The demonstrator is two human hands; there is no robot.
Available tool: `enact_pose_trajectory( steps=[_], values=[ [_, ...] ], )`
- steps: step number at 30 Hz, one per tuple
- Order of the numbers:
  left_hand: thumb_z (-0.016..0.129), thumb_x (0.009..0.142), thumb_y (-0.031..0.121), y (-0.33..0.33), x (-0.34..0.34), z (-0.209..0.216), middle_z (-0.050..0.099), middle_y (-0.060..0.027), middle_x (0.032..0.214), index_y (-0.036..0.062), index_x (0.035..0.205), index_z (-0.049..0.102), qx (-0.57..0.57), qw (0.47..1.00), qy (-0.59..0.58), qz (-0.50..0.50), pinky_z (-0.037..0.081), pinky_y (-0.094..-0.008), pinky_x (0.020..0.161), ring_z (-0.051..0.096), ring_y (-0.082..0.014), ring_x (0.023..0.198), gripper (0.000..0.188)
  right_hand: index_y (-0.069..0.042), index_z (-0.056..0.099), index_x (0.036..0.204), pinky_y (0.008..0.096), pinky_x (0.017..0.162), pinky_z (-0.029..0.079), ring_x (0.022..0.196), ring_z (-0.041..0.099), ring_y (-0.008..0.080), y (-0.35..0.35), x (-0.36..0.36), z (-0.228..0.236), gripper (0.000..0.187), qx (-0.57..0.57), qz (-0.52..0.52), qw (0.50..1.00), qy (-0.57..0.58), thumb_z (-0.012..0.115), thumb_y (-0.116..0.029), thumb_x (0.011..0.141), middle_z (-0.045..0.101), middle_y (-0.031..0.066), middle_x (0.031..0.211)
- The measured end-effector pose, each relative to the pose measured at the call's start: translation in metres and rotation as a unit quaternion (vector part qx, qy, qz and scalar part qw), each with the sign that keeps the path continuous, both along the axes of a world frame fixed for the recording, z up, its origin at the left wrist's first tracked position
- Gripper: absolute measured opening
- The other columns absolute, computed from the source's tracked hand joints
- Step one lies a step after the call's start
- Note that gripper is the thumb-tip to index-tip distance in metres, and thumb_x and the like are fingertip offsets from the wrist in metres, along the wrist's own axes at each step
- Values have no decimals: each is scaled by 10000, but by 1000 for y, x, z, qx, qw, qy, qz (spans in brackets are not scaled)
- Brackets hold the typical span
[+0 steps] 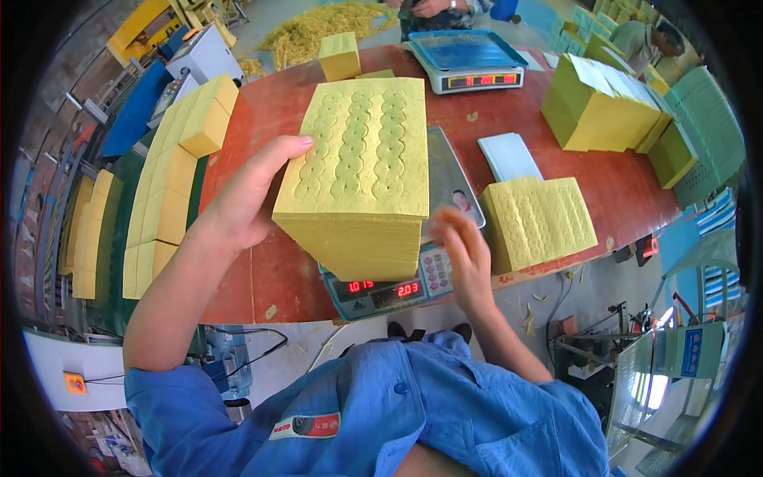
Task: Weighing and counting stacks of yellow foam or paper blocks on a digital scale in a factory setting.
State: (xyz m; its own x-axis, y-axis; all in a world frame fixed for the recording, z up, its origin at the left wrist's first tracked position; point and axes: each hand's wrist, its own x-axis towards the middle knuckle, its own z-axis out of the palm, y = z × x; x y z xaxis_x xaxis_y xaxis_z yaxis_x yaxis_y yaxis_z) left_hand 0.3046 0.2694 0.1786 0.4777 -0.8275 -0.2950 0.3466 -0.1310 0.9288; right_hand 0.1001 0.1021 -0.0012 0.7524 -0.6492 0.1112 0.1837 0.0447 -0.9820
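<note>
My left hand (246, 195) grips the left side of a tall stack of yellow punched paper (366, 151), its thumb at the upper edge. Rows of scalloped round cuts run along the top sheet. The stack stands over a digital scale (435, 278) with red lit figures, covering much of its pan. Whether it rests on the pan is hidden. Just right of the stack is my right hand (467, 258), fingers stretched, slightly blurred and holding nothing. Farther right sits another yellow punched stack (539, 222), with white paper slips (510, 157) behind it.
Yellow blocks line a green belt (195, 187) at the left. A second scale with a blue tray (465, 52) stands at the back of the red table (262, 111). Yellow stacks (604, 111) fill the right end near a green crate (707, 119). Other people work beyond.
</note>
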Motion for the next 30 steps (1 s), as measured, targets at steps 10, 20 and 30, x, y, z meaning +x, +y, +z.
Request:
enact_pose_trajectory(
  steps=[10,20,30],
  values=[
    [522,965,468,3,6,-18,600,-102,1309,61,1390,479,50,998,29,22,487,-346,978,612,-193,1145,590,-13,568,1171,328,864,519,989,636,190,43,-4,-49,248,467,152,871,-20,514,-191,1007,648,97,1112],
    [515,999,306,14,-49,-41,473,-87,1394,38,1446,333,-104,957,-249,105,516,-383,941,571,-230,1167,553,-3,478,1383,276,993,420,1149,539,129,-32,-78,26,522,314,200,924,-85,548,-354,1003,589,63,1259],
    [446,1014,426,-264,-241,-25,560,-78,1293,33,1355,468,-121,989,-12,-80,508,-349,925,586,-209,1129,521,8,429,1408,336,1049,388,1243,515,190,-258,-235,16,476,313,-44,935,-160,438,-243,1004,543,123,1358]
  ],
)
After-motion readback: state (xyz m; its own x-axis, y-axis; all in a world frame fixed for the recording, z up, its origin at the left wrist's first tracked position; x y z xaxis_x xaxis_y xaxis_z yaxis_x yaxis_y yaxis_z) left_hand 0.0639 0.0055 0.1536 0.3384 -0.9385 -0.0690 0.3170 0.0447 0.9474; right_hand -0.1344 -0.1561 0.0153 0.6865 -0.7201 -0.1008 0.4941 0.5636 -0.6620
